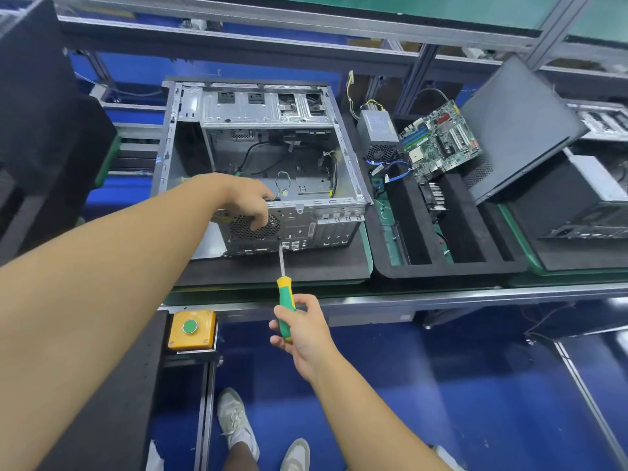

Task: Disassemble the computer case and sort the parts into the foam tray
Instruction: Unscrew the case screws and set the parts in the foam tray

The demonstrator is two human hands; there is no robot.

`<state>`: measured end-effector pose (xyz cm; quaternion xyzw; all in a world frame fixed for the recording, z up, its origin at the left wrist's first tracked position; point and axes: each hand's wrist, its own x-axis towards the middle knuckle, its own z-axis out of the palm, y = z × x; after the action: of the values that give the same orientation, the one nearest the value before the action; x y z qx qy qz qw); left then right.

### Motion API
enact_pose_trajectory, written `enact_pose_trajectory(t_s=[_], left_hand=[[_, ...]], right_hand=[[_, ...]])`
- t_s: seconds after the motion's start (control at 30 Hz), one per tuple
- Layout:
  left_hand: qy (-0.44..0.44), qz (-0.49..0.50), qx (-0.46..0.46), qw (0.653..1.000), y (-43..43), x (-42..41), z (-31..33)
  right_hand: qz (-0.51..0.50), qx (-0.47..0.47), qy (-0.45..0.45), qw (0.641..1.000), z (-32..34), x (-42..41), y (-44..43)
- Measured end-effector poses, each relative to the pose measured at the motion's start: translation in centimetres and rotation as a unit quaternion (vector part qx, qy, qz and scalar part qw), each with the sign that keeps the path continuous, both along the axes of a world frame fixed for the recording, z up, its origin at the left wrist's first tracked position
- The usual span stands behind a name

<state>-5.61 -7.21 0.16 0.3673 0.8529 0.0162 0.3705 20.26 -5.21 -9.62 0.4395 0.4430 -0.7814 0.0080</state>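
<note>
Green-and-yellow plastic forms the handle of the screwdriver (283, 302) gripped by the right hand (302, 329), its tip at the rear panel of the open computer case (258, 158) mid-frame. No writing is legible. The case lies on a black mat over a green bench, blue floor below. The left hand (249, 203) clutches the case's rear edge. Right of centre, the foam tray (441, 266) holds a motherboard (441, 141).

Screwdriver (284, 302) tip against case (258, 171)
</note>
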Motion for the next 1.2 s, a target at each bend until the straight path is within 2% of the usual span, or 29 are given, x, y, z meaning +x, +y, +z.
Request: enact_pose_trajectory(t_s=[0.17, 0.2, 0.27, 0.33, 0.4, 0.43, 0.47, 0.53, 0.57, 0.63, 0.7, 0.73, 0.83, 0.9, 0.97, 1.2], left_hand=[[0.017, 0.032, 0.047, 0.998, -0.6, 0.6, -0.5], [0.040, 0.028, 0.045, 0.998, -0.7, 0.9, -0.6], [0.156, -0.005, 0.075, 0.985, -1.3, 1.8, -0.9], [0.291, -0.019, 0.226, 0.929, -2.4, 3.7, -1.2], [0.311, 0.000, 0.429, 0.848, -3.9, 6.6, -1.9], [0.279, 0.021, 0.492, 0.824, -4.5, 8.2, -2.6], [0.233, 0.065, 0.516, 0.822, -5.0, 9.7, -3.6], [0.129, 0.228, 0.476, 0.840, -5.1, 12.0, -5.7], [0.074, 0.326, 0.433, 0.837, -4.9, 12.4, -6.9], [-0.072, 0.496, 0.354, 0.789, -4.1, 12.4, -8.9], [-0.193, 0.572, 0.340, 0.721, -3.0, 12.1, -10.4], [-0.223, 0.596, 0.351, 0.687, -2.4, 11.8, -10.9], [-0.258, 0.645, 0.388, 0.606, -0.6, 11.3, -11.3], [-0.269, 0.662, 0.401, 0.574, 0.2, 11.3, -11.1], [-0.273, 0.664, 0.411, 0.562, 0.5, 11.5, -11.0], [-0.261, 0.663, 0.424, 0.559, 0.4, 11.3, -10.5]], right_hand=[[0.011, 0.011, 0.001, 1.000, 0.2, 0.2, 0.2], [0.014, 0.009, 0.004, 1.000, 0.2, 0.2, 0.2], [0.014, 0.006, 0.008, 1.000, 0.2, 0.1, 0.2], [0.011, 0.000, 0.013, 1.000, 0.2, -0.1, 0.4], [0.012, -0.005, 0.016, 1.000, 0.3, -0.3, 0.4], [0.014, -0.004, 0.018, 1.000, 0.3, -0.3, 0.4], [0.018, -0.001, 0.020, 1.000, 0.3, -0.2, 0.4], [0.024, 0.004, 0.019, 1.000, 0.2, 0.2, 0.2], [0.024, 0.004, 0.016, 1.000, 0.1, 0.4, 0.1], [0.015, -0.001, 0.009, 1.000, -0.2, 1.1, 0.0], [0.005, -0.005, -0.002, 1.000, -0.3, 1.7, 0.1], [0.001, -0.005, -0.006, 1.000, -0.4, 1.9, 0.1], [-0.006, -0.003, -0.009, 1.000, -0.4, 2.5, 0.4], [-0.007, -0.001, -0.008, 1.000, -0.4, 2.9, 0.6], [-0.011, 0.003, -0.008, 1.000, -0.4, 3.1, 0.9], [-0.014, 0.004, -0.009, 1.000, -0.5, 3.1, 1.1]])
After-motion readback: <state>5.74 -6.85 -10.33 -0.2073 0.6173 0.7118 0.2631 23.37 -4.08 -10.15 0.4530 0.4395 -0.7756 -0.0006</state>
